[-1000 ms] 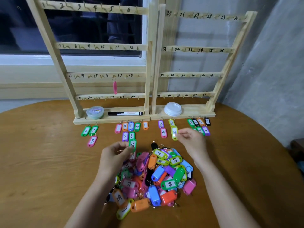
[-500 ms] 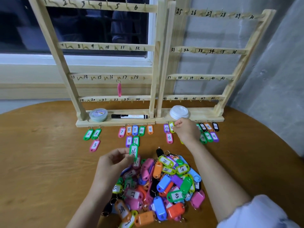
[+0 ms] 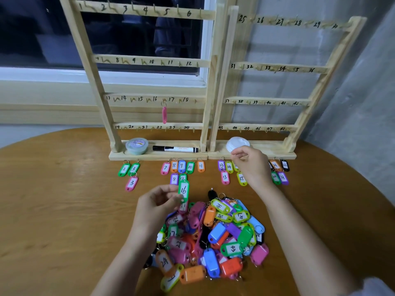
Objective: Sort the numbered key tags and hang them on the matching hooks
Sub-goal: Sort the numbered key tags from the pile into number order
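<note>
- Left hand (image 3: 158,205) hovers at the far-left edge of the pile, thumb and fingertips pinching the near end of a green tag marked 16 (image 3: 183,190)
- Green tag marked 16 stands lifted above the table (image 3: 53,210), its long axis running from the person toward the racks, label facing the camera and the number reading upright; which end carries the ring cannot be told
- Right hand (image 3: 254,166) is over the sorted tags in front of the right rack (image 3: 277,67), just beside a white lid (image 3: 235,142) on its base; fingers are curled and thumb meets forefinger, but whether they pinch anything cannot be told
- Pile of loose tags (image 3: 215,238) lies between the forearms, tags pointing every way
- Sorted tags (image 3: 181,166) lie in short rows along the rack bases, long axes pointing at the racks, rings at the far ends
- One pink tag (image 3: 164,114) hangs straight down, edge-on, from a hook by 17 on the left rack (image 3: 149,60)
- On that rack's base sit a small round tub (image 3: 136,145) and a marker (image 3: 175,149) lying sideways
</note>
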A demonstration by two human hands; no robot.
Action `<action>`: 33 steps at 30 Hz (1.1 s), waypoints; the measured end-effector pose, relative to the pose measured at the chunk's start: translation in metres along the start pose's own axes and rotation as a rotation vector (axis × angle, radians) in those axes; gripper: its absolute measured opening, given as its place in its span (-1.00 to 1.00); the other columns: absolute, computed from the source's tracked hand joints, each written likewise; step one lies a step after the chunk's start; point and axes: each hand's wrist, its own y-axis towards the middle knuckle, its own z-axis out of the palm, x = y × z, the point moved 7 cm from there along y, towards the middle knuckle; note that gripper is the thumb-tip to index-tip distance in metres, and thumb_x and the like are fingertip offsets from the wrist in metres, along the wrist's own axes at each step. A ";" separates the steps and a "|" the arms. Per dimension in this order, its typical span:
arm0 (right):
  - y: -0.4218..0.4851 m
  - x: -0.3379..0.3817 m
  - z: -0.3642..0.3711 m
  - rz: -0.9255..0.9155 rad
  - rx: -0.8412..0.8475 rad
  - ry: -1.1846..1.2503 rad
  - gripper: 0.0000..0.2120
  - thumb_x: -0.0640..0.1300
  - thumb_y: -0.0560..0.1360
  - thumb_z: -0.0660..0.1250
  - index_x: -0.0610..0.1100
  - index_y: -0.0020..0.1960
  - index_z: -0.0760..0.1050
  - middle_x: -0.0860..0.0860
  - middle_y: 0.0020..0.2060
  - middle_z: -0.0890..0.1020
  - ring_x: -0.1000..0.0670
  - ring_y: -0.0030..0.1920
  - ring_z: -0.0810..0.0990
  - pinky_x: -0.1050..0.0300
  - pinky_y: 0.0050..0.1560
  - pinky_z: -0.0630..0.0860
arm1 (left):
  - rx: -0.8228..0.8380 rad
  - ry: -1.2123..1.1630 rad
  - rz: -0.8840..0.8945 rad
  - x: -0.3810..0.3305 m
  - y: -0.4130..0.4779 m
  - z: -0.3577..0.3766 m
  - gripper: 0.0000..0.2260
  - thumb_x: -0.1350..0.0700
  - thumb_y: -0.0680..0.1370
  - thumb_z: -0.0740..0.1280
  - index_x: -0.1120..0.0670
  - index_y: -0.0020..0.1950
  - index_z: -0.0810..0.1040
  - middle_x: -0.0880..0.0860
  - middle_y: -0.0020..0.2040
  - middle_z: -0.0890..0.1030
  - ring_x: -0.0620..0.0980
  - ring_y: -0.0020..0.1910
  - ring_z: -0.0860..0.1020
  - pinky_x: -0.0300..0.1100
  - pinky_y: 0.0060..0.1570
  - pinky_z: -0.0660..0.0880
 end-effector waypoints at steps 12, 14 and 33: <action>-0.141 0.043 0.022 0.058 0.256 0.478 -0.92 -0.21 0.49 0.40 -0.07 -0.10 0.65 0.08 -0.22 0.69 0.18 -0.15 0.62 0.38 -0.13 0.46 | 0.052 0.000 -0.002 -0.007 -0.026 0.014 -0.89 0.35 0.47 0.40 0.17 -0.07 0.61 0.03 -0.28 0.66 -0.06 -0.29 0.59 -0.27 -0.23 0.55; -0.148 0.043 0.025 0.092 0.242 0.551 -0.90 -0.22 0.49 0.40 -0.05 -0.11 0.64 0.05 -0.21 0.70 0.13 -0.13 0.64 0.32 -0.10 0.51 | 0.066 0.007 -0.003 -0.006 -0.029 0.014 -0.90 0.35 0.47 0.40 0.18 -0.07 0.62 0.02 -0.29 0.66 -0.06 -0.30 0.60 -0.24 -0.21 0.56; -0.159 0.012 0.006 0.290 0.050 0.656 -0.85 -0.21 0.48 0.41 0.04 -0.13 0.59 0.11 -0.17 0.69 0.21 -0.12 0.64 0.37 -0.15 0.51 | -0.099 0.711 0.311 -0.019 0.007 -0.043 -0.91 0.21 0.45 0.48 0.08 -0.07 0.66 -0.10 -0.24 0.63 -0.18 -0.26 0.59 -0.44 -0.31 0.47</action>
